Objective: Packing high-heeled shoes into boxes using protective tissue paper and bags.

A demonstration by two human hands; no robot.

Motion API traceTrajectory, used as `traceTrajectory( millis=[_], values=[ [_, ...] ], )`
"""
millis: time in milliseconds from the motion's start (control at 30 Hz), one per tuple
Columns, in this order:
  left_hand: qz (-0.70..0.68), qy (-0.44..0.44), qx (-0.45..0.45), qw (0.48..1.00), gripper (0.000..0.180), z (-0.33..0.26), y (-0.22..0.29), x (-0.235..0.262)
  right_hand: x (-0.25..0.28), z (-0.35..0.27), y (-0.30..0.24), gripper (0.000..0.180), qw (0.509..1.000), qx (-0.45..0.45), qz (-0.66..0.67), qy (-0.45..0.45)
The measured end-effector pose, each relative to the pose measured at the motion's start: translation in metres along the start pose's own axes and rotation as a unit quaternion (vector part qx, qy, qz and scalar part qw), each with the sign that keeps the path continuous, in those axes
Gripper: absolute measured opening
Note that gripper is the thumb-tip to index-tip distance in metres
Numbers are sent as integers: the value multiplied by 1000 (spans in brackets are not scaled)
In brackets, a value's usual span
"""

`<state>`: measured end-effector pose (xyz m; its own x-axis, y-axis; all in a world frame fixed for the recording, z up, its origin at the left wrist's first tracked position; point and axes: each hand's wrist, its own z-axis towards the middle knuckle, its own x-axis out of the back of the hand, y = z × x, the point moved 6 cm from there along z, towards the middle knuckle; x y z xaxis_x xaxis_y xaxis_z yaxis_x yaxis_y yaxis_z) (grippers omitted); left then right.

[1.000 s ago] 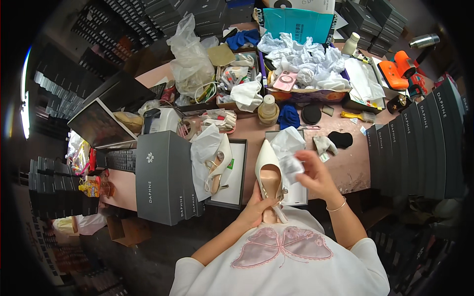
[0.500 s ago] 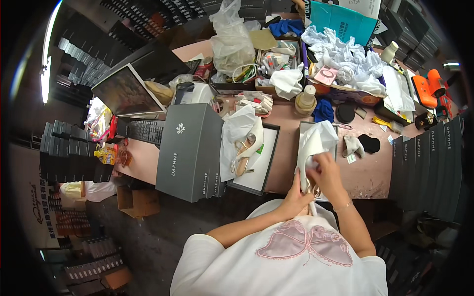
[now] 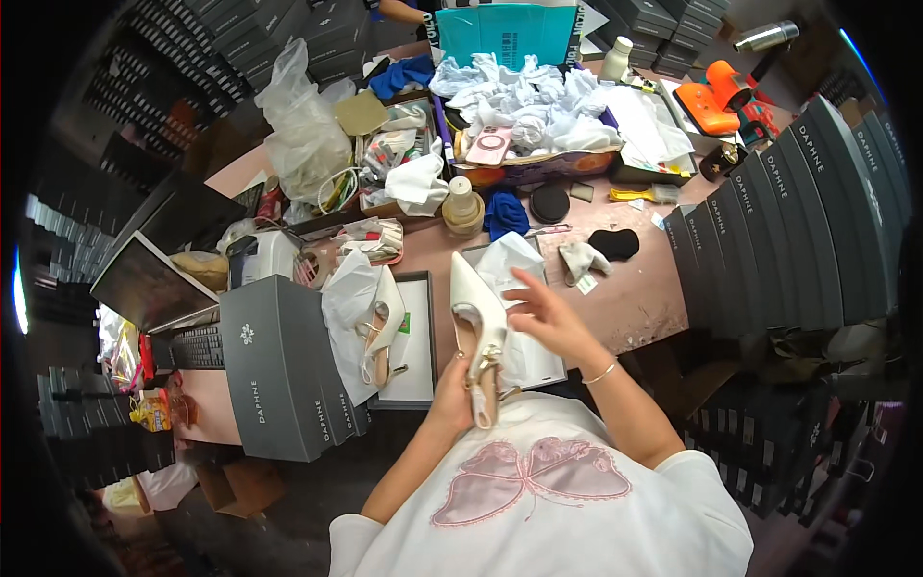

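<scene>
A pointed white shoe point(image 3: 485, 325), toe toward twelve o'clock, is grasped by the left hand point(image 3: 452, 394); the right hand point(image 3: 550, 319), grip released, has left its opening.

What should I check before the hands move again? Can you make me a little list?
1. Left hand has hold of the white shoe: ok.
2. Right hand is free: ok, its fingers are spread and no thing shows in them.
3. Inside of the held shoe is packed properly: cannot tell, only something pale shows in its opening.
4. Other white shoe is set down: ok, it lies to the left, by some white paper.
5. Table is free of loose things: not ok, a black pad and a yellow-handled brush lie on it.
</scene>
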<state>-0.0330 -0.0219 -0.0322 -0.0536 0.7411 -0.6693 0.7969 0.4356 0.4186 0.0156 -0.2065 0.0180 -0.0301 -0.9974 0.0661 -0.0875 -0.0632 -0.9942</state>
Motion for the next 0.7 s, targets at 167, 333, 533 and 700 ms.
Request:
traceTrajectory(
  millis=[167,333,533,700],
  values=[
    [-64,-93,50,992,50,6,15,-22,133,8,106,32,962,-37,-196,186],
    [-79,-68,38,994,57,13,12,-35,132,70,84,29,850,47,-503,150],
    [-118,-60,7,991,45,-3,7,-54,118,95,164,15,711,68,-700,27],
    [-195,-121,-29,973,66,-10,13,-63,119,90,150,12,843,71,-533,13]
  ],
)
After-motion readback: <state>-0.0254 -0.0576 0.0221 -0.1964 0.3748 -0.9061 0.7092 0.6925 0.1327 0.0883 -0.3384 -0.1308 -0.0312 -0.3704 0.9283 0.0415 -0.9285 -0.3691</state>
